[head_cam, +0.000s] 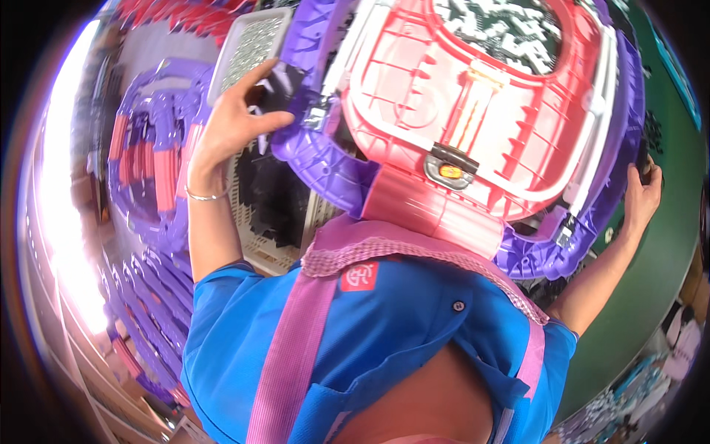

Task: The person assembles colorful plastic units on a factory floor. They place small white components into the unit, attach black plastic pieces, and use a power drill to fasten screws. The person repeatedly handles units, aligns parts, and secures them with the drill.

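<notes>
A large plastic assembly lies before me: a pink panel (410, 100) with white metal tubes (396, 130), inside a purple plastic frame (327, 166) with a pink grip sleeve (432, 211). A black latch with a yellow button (450, 171) sits on the lower tube. On the left, my left hand (238, 111) holds a black plastic part (277, 89) between thumb and fingers beside the frame. At the frame's right outer side is my right hand (643, 188), fingers curled near a small dark part that is mostly hidden.
A white tray of small metal pieces (222, 89) stands at upper left. Below it, a beige crate (266, 258) holds black parts. More purple frames (161, 122) are stacked at left. The green tabletop (638, 288) extends right. White pieces (516, 33) lie beyond the panel.
</notes>
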A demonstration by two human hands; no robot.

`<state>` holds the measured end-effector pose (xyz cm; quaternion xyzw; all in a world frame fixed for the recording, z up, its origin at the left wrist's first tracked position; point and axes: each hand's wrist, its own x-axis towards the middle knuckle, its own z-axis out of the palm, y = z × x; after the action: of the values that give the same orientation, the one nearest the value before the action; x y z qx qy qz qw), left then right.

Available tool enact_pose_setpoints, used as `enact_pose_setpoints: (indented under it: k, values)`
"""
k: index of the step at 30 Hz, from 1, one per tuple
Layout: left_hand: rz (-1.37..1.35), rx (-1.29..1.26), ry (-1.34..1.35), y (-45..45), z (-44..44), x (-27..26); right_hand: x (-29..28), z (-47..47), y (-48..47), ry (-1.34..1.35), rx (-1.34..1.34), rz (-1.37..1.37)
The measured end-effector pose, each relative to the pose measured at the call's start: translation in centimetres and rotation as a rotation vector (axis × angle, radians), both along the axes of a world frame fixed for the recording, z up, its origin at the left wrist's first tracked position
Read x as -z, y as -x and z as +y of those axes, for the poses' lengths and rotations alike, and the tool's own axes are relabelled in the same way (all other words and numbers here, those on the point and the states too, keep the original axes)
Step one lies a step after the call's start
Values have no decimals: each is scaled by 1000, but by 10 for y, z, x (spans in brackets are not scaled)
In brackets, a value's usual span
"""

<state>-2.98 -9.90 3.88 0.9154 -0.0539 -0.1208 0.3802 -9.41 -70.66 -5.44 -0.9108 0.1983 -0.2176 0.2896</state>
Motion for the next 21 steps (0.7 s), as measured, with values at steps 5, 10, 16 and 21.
enact_pose_setpoints:
  k: [5, 10, 16, 21]
  values:
    - [35, -65, -32, 33, -19, -9, -2, -7, -17, -190, -163, 218]
    - [-171, -42, -301, 41, -34, -1, -7, -7, -15, -149, -64, 293]
    - [-250, -20, -642, 53, -50, 8, -13, 6, -5, -221, -75, 194]
    - [22, -332, -252, 16, 11, 18, -15, 22, 28, -328, 21, 193]
